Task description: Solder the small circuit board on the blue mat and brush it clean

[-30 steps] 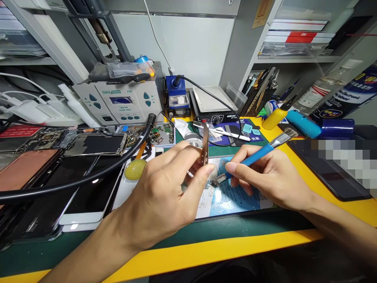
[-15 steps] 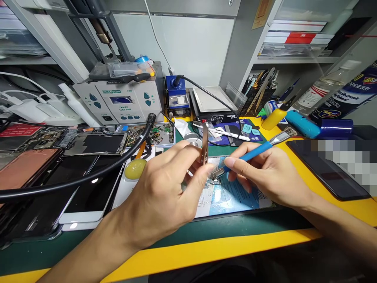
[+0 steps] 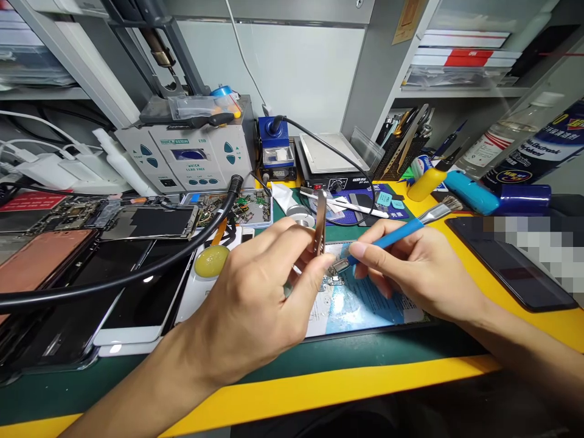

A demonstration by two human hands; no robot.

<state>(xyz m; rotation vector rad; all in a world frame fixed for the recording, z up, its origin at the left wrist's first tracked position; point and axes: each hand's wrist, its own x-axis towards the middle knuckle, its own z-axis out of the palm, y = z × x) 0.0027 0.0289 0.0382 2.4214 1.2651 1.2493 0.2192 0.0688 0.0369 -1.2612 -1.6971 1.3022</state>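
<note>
My left hand pinches a pair of metal tweezers, their upper end rising between thumb and fingers. The tweezers' tips are hidden behind the hand. In my right hand is a blue double-ended brush; pale bristles at its far end point up and right, and its lower metal end touches a small metallic electronic part. That part lies on a wet, glossy blue-and-white printed board, between the two hands. How firmly the tweezers grip it, I cannot tell.
A thick black hose curves in front of a grey soldering station. Phones and screens lie at left. To the right are a dark phone, a yellow bottle and a clear bottle. A heating plate stands behind.
The camera view shifts very slightly. Both hands keep nearly the same pose, with the brush's lower end still at the small metallic part.
</note>
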